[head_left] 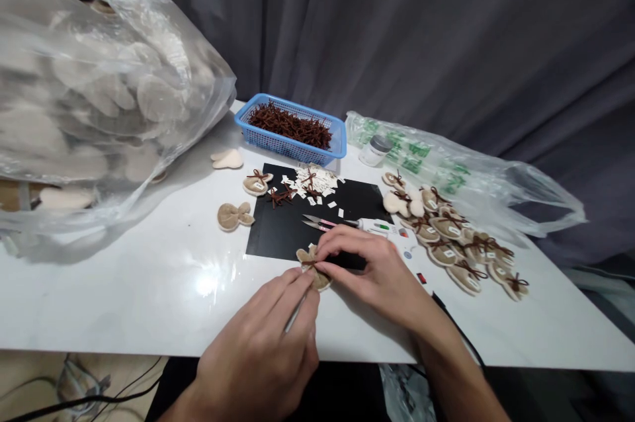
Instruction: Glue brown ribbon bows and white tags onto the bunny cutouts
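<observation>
My left hand (262, 349) and my right hand (377, 273) meet over a small tan rabbit-shaped plush piece (311, 264) at the near edge of a black mat (292, 230). The fingers of both hands pinch at a brown bow on the piece. A thin pale stick, perhaps tweezers, shows under my left fingers. Small scissors (317, 221) and a white glue gun (384, 228) lie on the mat just beyond my hands.
A blue basket (292, 127) of brown bows stands at the back. White labels (315, 180) litter the mat. Finished plush pieces (456, 237) pile to the right, loose ones (233, 215) to the left. A large clear bag (84, 98) fills the left, another bag (446, 167) lies right.
</observation>
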Demonstrator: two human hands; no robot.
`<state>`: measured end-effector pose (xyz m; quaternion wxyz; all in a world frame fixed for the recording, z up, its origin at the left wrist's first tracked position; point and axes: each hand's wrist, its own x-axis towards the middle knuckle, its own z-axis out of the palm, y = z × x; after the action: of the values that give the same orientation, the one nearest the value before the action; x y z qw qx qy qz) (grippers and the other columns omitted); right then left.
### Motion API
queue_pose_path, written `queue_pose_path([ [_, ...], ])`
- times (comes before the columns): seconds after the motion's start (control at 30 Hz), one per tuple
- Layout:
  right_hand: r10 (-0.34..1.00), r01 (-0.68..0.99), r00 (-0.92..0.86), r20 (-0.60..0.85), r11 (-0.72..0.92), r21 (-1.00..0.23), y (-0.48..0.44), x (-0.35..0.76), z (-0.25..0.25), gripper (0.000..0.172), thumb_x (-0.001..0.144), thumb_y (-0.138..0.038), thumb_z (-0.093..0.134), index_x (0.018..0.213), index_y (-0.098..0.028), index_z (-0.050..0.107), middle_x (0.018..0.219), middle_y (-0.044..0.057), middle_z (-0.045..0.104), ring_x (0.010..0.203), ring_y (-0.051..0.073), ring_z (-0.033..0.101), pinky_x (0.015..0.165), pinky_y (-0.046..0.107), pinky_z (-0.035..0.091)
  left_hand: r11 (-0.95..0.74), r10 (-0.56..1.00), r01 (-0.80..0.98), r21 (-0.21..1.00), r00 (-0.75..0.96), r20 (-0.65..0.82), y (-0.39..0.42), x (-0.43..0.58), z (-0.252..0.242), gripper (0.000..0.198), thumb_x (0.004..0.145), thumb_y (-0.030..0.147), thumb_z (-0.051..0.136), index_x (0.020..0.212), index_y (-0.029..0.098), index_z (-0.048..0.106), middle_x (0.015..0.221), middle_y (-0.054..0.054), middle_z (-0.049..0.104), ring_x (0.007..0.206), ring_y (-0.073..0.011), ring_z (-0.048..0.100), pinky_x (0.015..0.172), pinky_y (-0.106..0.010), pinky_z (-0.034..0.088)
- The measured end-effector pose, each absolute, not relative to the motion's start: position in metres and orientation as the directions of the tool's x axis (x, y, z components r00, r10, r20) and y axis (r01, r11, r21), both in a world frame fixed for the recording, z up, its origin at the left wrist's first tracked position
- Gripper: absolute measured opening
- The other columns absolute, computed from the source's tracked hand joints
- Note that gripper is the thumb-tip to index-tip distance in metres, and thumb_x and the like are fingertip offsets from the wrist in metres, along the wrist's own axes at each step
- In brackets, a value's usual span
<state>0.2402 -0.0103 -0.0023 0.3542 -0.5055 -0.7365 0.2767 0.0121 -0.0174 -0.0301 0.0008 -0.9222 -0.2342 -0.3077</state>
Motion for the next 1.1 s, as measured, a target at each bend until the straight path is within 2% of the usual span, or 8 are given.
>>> queue_pose_path([
  [0.17,0.939,0.548,-0.244,0.244,0.341,-0.764,-0.0109,0.2409,-0.003,0.013,0.103,-0.018,0.069,0.093,-0.025,0.073,0.099,0.003,0.077,0.097,0.021,0.074,0.105,0.043,0.055,-0.861,0.497,0.451,0.236,0.644,0.582,-0.0168,0.0134,-0.0242,0.035,0.104,0.01,0.045,0.127,0.008,0.071,0.124,-0.015,0.081,0.114,-0.0269,0.079,0.1,-0.042,0.068],
  [0.23,0.936,0.544,-0.247,0.251,0.348,-0.763,-0.0111,0.2405,-0.0025,0.014,0.103,-0.018,0.068,0.092,-0.025,0.072,0.098,0.004,0.077,0.097,0.022,0.074,0.105,0.043,0.055,-0.852,0.513,0.455,0.26,0.629,0.584,-0.0164,0.0138,-0.0227,0.035,0.105,0.01,0.044,0.125,0.01,0.072,0.121,-0.014,0.081,0.111,-0.0258,0.079,0.099,-0.042,0.068],
  [0.37,0.944,0.54,-0.224,0.243,0.328,-0.775,-0.0112,0.2388,-0.0019,0.015,0.101,-0.017,0.067,0.087,-0.024,0.07,0.098,0.005,0.075,0.096,0.021,0.073,0.089,0.036,0.057,-0.872,0.475,0.442,0.213,0.655,0.588,-0.0162,0.0137,-0.0233,0.035,0.104,0.01,0.045,0.127,0.008,0.071,0.123,-0.015,0.081,0.114,-0.0271,0.078,0.1,-0.042,0.068],
  [0.47,0.946,0.539,-0.209,0.247,0.322,-0.778,-0.0112,0.2376,-0.0016,0.017,0.099,-0.016,0.067,0.083,-0.023,0.068,0.097,0.005,0.074,0.093,0.021,0.072,0.084,0.035,0.056,-0.883,0.452,0.435,0.178,0.682,0.574,-0.0165,0.0133,-0.0246,0.037,0.103,0.011,0.045,0.13,0.007,0.07,0.126,-0.016,0.08,0.116,-0.0277,0.078,0.1,-0.042,0.068],
  [0.7,0.944,0.539,-0.217,0.25,0.329,-0.775,-0.0121,0.2369,-0.0006,0.017,0.098,-0.013,0.066,0.083,-0.023,0.067,0.098,0.004,0.073,0.094,0.02,0.072,0.084,0.033,0.054,-0.882,0.449,0.445,0.152,0.701,0.553,-0.0164,0.0136,-0.0258,0.037,0.103,0.011,0.046,0.131,0.007,0.07,0.127,-0.015,0.08,0.115,-0.0279,0.078,0.101,-0.042,0.066],
  [0.93,0.933,0.571,-0.236,0.27,0.358,-0.739,-0.014,0.2363,0.0,0.019,0.099,-0.011,0.064,0.083,-0.022,0.066,0.101,0.004,0.071,0.09,0.018,0.071,0.084,0.032,0.054,-0.89,0.385,0.455,0.003,0.75,0.538,-0.016,0.0138,-0.0286,0.04,0.105,0.009,0.04,0.133,0.003,0.068,0.125,-0.016,0.081,0.112,-0.0275,0.079,0.1,-0.041,0.064],
  [1.1,0.926,0.606,-0.257,0.277,0.378,-0.701,-0.0176,0.2362,-0.0014,0.017,0.1,-0.012,0.065,0.087,-0.022,0.068,0.107,0.006,0.072,0.096,0.02,0.072,0.087,0.033,0.055,-0.891,0.393,0.454,0.027,0.737,0.55,-0.016,0.0132,-0.0304,0.039,0.106,0.011,0.042,0.135,0.005,0.068,0.126,-0.015,0.081,0.114,-0.0263,0.079,0.101,-0.04,0.063],
])
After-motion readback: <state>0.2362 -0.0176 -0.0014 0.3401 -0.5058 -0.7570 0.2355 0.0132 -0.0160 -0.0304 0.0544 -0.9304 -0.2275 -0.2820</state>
